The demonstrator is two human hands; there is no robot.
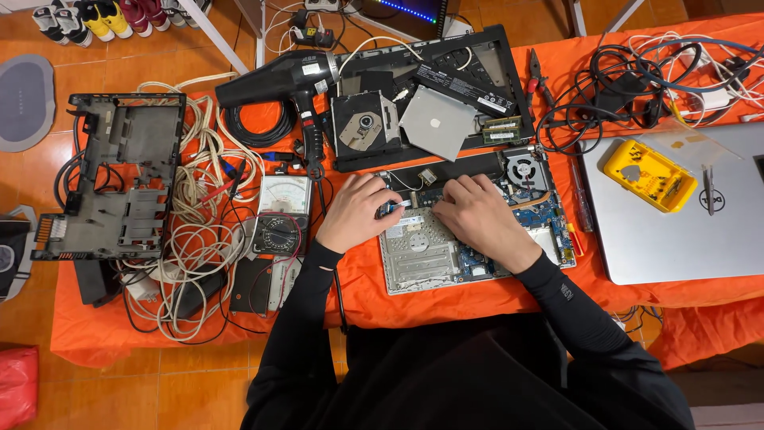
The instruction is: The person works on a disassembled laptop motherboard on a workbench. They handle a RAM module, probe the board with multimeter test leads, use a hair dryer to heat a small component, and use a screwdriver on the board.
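Orange cloth (95,334) covers desk | opened laptop base (469,239) at near edge, centre | left hand (356,213) fingers curled, pinching small blue part (390,209) | right hand (476,216) fingers bent, pressing board | yellow screw tray (649,174) on silver laptop (676,231), right edge | cable heap (199,239) crowds left.

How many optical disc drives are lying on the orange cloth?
2: an opened black one beside the heat gun, and a silver one to its right, on the black laptop frame. Others may be hidden.
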